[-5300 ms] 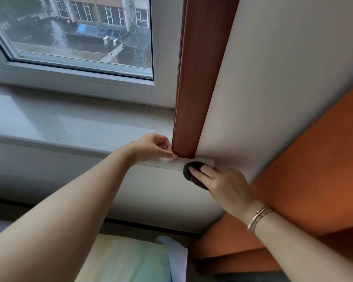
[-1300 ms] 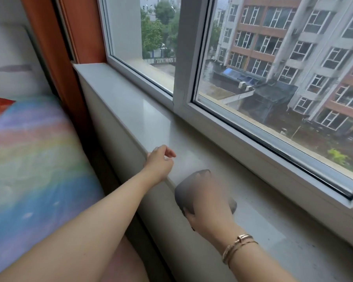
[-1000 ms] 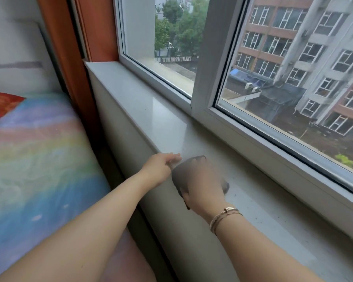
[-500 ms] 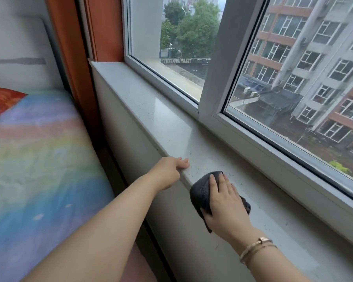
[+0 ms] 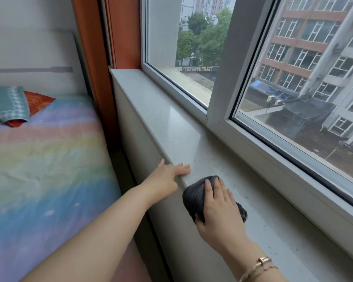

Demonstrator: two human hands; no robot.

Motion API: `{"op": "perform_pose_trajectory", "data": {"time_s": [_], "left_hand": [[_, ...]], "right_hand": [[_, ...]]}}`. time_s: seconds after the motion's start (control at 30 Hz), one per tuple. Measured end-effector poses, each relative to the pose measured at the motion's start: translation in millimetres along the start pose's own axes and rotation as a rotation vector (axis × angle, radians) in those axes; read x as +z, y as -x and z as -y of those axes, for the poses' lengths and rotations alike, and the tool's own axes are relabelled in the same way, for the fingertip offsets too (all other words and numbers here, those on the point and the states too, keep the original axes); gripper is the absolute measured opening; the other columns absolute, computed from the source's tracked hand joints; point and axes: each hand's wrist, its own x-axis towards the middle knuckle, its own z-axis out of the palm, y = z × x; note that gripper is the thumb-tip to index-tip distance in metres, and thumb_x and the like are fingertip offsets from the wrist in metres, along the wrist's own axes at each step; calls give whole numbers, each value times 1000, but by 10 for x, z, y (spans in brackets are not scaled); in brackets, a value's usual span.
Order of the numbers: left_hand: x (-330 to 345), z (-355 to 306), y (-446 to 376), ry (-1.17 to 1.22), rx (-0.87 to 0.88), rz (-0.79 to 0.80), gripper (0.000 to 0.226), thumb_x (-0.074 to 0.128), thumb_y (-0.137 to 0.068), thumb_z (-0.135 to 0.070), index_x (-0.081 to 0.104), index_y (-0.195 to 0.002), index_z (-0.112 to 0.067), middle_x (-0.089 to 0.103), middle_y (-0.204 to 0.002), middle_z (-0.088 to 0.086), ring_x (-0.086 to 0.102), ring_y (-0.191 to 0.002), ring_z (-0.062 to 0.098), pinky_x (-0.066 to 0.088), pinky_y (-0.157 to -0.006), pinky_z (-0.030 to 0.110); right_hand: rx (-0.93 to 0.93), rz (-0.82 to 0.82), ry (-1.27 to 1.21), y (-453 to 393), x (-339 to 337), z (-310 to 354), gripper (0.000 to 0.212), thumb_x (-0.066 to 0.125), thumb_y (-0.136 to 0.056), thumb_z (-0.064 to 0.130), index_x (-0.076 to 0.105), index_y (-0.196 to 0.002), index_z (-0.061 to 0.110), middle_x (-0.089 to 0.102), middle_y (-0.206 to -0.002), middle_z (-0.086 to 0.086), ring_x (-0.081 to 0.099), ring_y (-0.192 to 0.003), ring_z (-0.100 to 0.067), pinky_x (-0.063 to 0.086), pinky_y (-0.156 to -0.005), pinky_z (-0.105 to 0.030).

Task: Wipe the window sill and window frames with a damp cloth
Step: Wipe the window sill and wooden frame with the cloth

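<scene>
A pale speckled stone window sill (image 5: 171, 127) runs from the far left corner toward me on the right. Above it stands the white window frame (image 5: 222, 82) with a thick upright between two panes. My right hand (image 5: 218, 210) lies flat on a dark grey cloth (image 5: 194, 196) and presses it onto the sill near its front edge. My left hand (image 5: 167, 180) rests on the sill's front edge just left of the cloth, fingers stretched over the lip. Dark specks of dirt dot the sill to the right of the cloth.
A bed with a rainbow sheet (image 5: 39, 169) lies along the wall below the sill on the left, with folded teal and red cloths (image 5: 10, 104) at its head. Orange-brown trim (image 5: 124, 31) frames the far end of the window.
My view turned from the right end of the sill to its long run. My right hand brought the cloth down flat onto the sill and my left hand settled on the front edge.
</scene>
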Motion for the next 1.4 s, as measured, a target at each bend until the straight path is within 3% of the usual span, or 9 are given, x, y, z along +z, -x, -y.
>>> {"op": "perform_pose_trajectory", "data": {"time_s": [0.13,0.43,0.63,1.1,1.4], "left_hand": [[40,-18,51,-47,-8,-68,83,30,-72,19,36,-145,-21,24,-155,-9,11,-144,-1,-12,-118,33],[-15,9,33,-34,-46,-61,90,25,-65,23,44,-141,-22,31,-152,-13,18,-141,-4,-10,-118,31],[-19,-15,11,-71,-72,-24,92,27,-65,24,41,-143,-23,29,-153,-13,15,-143,-2,-9,-119,36],[-17,-43,-19,-66,-62,-42,81,30,-74,21,44,-140,-23,32,-152,-10,19,-143,1,-3,-120,41],[-48,-34,-26,-85,-88,-24,92,23,-66,24,44,-141,-25,31,-152,-14,18,-141,-3,-5,-120,37]], "right_hand": [[5,112,-53,-360,-82,152,85,47,-89,41,1,-149,1,-1,-156,-23,-2,-146,-34,-1,-117,-40],[-83,124,-54,-336,-32,76,84,45,-89,39,-1,-150,4,-3,-157,-20,-5,-146,-30,0,-118,-39],[-72,140,-64,-447,-55,88,85,46,-88,40,2,-150,3,-1,-157,-21,-3,-146,-32,1,-118,-39],[-44,80,-117,-522,-24,142,85,48,-87,41,4,-150,4,3,-157,-20,1,-146,-31,1,-118,-40],[-94,122,-97,-371,-64,45,87,50,-87,40,0,-150,6,-4,-157,-19,-5,-146,-30,0,-118,-39]]}}
